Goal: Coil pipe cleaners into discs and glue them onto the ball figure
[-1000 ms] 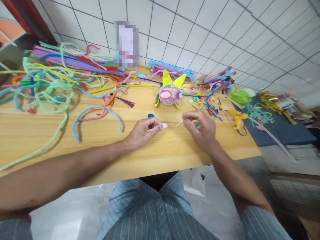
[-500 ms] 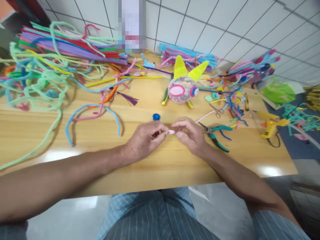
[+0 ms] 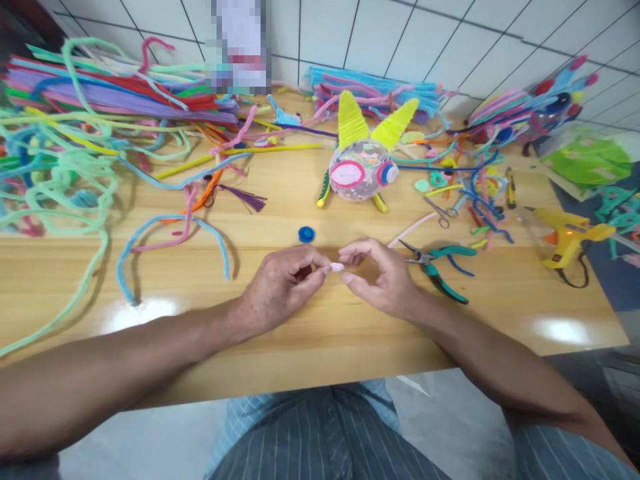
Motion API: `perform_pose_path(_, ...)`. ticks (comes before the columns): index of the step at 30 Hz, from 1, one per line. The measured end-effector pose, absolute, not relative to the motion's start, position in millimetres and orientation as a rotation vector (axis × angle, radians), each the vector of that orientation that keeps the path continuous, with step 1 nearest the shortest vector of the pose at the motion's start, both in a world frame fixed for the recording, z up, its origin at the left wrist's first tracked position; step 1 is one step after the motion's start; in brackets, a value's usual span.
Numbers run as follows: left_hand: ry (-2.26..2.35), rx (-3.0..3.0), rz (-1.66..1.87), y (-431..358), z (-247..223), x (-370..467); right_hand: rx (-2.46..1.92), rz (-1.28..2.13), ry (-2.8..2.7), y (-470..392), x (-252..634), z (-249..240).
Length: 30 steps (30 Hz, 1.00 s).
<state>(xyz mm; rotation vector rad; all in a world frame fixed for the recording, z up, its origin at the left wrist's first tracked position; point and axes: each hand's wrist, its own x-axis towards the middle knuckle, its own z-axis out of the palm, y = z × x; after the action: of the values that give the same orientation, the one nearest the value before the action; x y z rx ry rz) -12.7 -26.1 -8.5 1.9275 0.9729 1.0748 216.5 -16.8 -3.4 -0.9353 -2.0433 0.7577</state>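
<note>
Left hand [image 3: 277,287] has thumb and forefinger pressed together on a small pink piece [image 3: 337,267]; right hand [image 3: 377,277] is half open, thumb and fingers parted just beside that piece, nothing visible in its grip. Both are over the table [image 3: 250,360]. A tangle of fuzzy stems [image 3: 65,167] trails a green strand near the left forearm, so a wide swing could drag it. Beyond the hands stands the toy [image 3: 363,177]; a careless forward knock could topple it. An orange light on the glue gun [image 3: 570,237] suggests heat, so a blind reach rightward risks a burn. Pliers [image 3: 426,259] point their tips toward the right hand and could prick it. The blue disc [image 3: 306,235], near the left knuckles, might get brushed away. Smallest, the pink piece could slip from so slight a pinch.
</note>
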Motion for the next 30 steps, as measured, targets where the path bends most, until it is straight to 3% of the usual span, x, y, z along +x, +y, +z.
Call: perform_pose_path(30,0.948,1.840,1.098,-25.6,-10.3,-11.6,-0.887,0.575,-2.041,-18.2,208.6,-5.5)
